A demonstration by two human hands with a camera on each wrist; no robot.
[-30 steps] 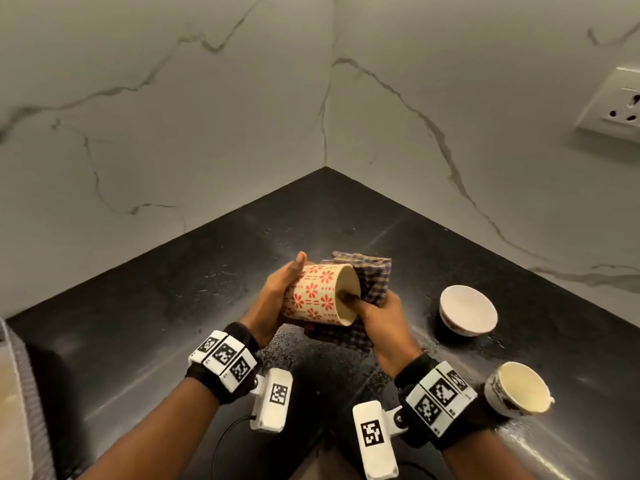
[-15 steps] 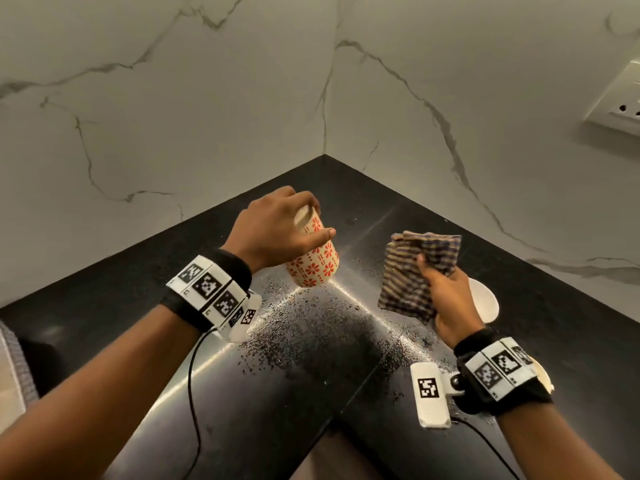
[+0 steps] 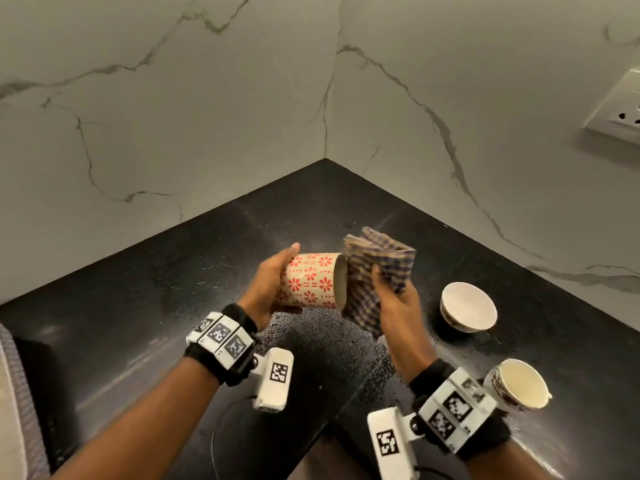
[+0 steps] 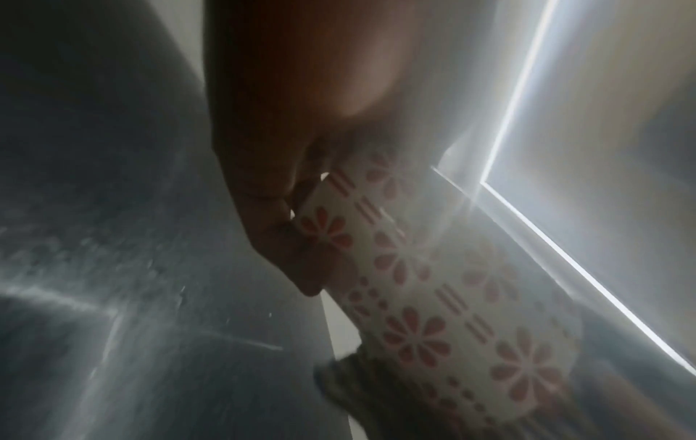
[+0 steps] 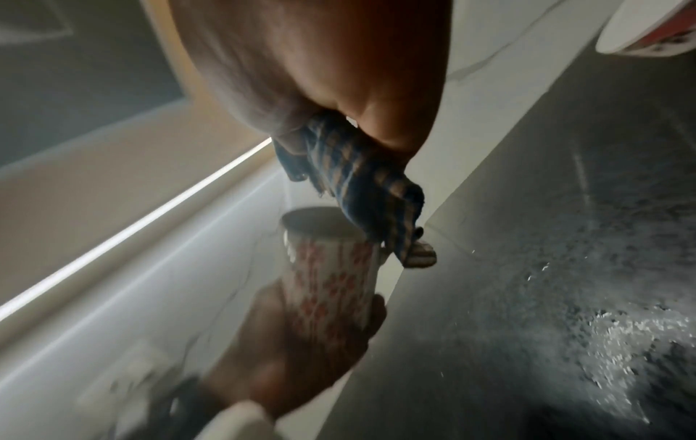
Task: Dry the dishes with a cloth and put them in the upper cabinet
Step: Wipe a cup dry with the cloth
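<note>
A cream cup with red flowers (image 3: 311,281) lies on its side in the air above the black counter (image 3: 173,306), mouth turned right. My left hand (image 3: 273,285) grips its base end, fingers curled round the wall (image 4: 433,312). My right hand (image 3: 391,299) holds a bunched checked cloth (image 3: 377,271) right against the cup's mouth. In the right wrist view the cloth (image 5: 369,190) hangs from my fingers and touches the cup (image 5: 327,274) at its rim.
A white bowl (image 3: 468,307) sits on the counter to the right of my hands. A patterned cup (image 3: 517,384) stands nearer, beside my right wrist. Water droplets speckle the counter below the hands. A wall socket (image 3: 620,109) is at the upper right. Marble walls meet behind.
Half a second ago the hands were apart, the cup raised and tipped mouth-down. Now the cup is back on its side, and the cloth is at its mouth again.
</note>
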